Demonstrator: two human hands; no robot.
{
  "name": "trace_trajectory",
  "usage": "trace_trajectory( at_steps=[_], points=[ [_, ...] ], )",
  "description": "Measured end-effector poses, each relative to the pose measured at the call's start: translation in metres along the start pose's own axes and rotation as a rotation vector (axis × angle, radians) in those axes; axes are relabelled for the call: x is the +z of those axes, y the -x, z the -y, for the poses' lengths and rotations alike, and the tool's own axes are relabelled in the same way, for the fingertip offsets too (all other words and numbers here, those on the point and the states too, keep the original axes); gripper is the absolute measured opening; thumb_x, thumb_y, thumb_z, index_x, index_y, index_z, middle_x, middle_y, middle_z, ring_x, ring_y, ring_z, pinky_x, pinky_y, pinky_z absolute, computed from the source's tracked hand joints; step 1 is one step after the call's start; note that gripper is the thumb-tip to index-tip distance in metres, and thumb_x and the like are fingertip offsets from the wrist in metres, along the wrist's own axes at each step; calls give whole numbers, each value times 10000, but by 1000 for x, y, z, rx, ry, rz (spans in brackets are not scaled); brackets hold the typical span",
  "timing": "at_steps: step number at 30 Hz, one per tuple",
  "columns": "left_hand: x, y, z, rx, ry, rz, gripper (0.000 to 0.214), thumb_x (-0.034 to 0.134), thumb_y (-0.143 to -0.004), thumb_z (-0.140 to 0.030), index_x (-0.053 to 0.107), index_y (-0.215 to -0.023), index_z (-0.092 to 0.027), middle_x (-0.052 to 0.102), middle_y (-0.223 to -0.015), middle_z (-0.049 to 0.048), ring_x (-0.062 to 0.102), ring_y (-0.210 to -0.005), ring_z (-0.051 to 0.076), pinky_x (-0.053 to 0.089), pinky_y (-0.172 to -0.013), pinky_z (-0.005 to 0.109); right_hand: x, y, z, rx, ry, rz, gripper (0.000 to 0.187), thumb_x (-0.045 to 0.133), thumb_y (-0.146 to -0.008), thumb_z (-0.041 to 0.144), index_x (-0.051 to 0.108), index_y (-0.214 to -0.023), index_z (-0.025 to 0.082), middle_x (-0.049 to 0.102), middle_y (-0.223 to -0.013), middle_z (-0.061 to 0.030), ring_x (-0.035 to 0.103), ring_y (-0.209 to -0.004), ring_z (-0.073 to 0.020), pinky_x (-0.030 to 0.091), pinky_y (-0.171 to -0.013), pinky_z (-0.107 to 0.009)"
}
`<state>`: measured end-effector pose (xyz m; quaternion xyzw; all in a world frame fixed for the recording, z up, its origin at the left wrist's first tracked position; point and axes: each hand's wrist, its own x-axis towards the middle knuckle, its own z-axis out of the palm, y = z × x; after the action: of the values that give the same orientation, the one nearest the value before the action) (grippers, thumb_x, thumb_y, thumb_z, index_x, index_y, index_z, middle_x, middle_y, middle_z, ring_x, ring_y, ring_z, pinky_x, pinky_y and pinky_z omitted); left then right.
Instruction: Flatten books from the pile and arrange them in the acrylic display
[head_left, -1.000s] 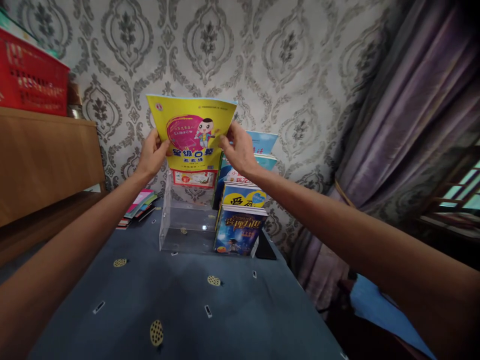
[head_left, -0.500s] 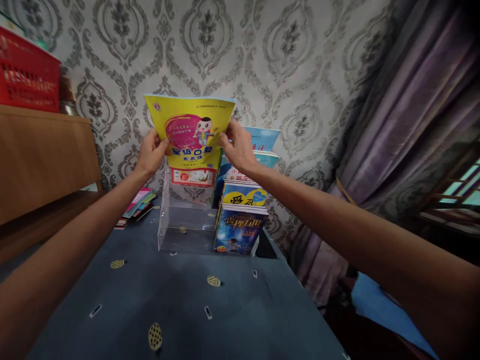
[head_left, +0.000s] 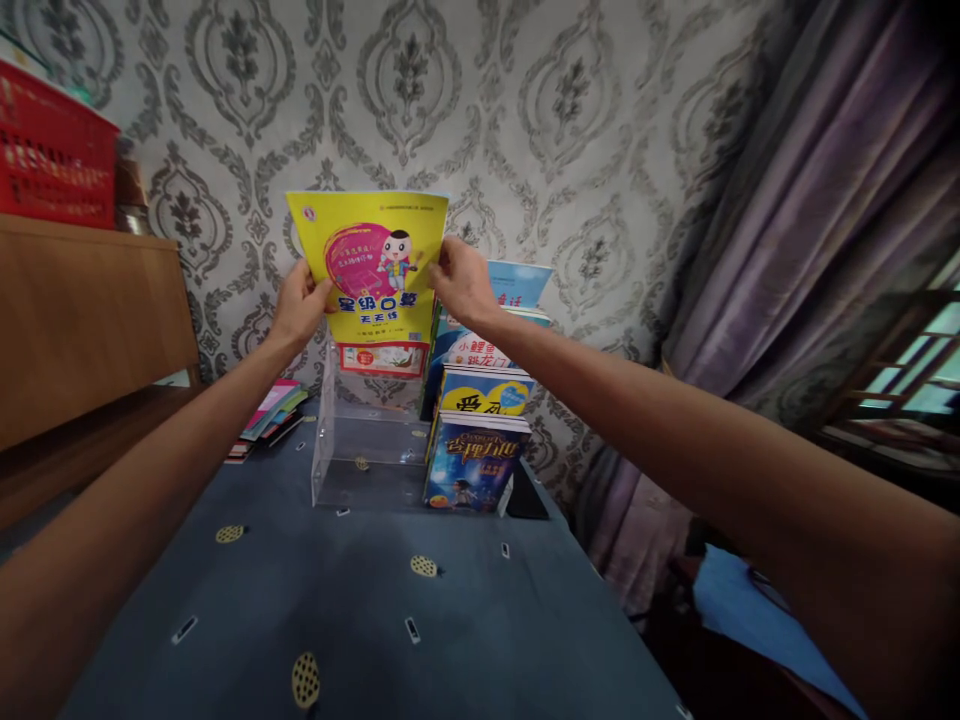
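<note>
A yellow workbook (head_left: 315,225) with a cartoon child and a pink circle on its cover is held upright between my hands. My left hand (head_left: 298,302) pinches its left edge, and my right hand (head_left: 463,280) grips the right edge. Its lower part, with a red-bordered strip, stands over the back of a clear stepped book rack (head_left: 322,465). On the rack's right side, several books stand in tiers: a dark blue book (head_left: 474,465) in front, a blue-and-yellow one (head_left: 487,393) behind it, and light blue ones (head_left: 521,285) at the back.
A stack of thin books (head_left: 270,415) lies left of the rack on the blue patterned tablecloth (head_left: 360,600). Further left, a red basket (head_left: 56,160) sits on a wooden cabinet (head_left: 90,330). A dark flat object (head_left: 529,497) lies right of the rack. Purple curtains (head_left: 750,330) hang at right.
The yellow workbook has shifted slightly left and its right side has come down and straightened. My right hand has moved left with it; my left hand keeps its hold.
</note>
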<state>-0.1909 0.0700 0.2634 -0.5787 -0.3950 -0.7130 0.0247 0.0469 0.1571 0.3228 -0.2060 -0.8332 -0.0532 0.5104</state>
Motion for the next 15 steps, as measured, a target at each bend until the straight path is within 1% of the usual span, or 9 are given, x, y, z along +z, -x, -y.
trace_trajectory(
  at_steps=[4, 8, 11, 15],
  points=[
    [-2, 4, 2, 22, -3, -9, 304, 648, -840, -410, 579, -1056, -208, 701, -1041, 89, 698, -978, 251, 625, -720, 353, 3, 3, 3, -4, 5, -4, 158, 441, -961, 248, 573, -1043, 221, 655, -947, -85, 617, -967, -285, 503, -898, -490],
    [-2, 10, 3, 31, -23, 16, 286, 644, -828, -400, 577, -1027, -205, 692, -956, 76, 692, -840, 222, 600, -618, 316, 4, 8, 0, 57, 11, 34, 166, 463, -930, 219, 583, -1045, 219, 671, -973, -102, 622, -982, -305, 497, -892, -494],
    [1, 11, 3, 22, -35, 41, 279, 627, -832, -366, 582, -1055, -204, 697, -979, 80, 689, -825, 221, 596, -612, 322, 4, 9, -5, 63, 14, 40, 144, 486, -922, 239, 594, -1014, 218, 679, -938, -102, 623, -935, -299, 506, -873, -494],
    [4, 7, 7, -32, -43, 43, 250, 607, -844, -343, 584, -1051, -206, 698, -989, 79, 687, -822, 215, 594, -636, 325, 1, 7, -13, 23, 9, -5, 121, 499, -928, 280, 593, -985, 229, 668, -882, -75, 610, -858, -263, 526, -854, -480]
  ],
)
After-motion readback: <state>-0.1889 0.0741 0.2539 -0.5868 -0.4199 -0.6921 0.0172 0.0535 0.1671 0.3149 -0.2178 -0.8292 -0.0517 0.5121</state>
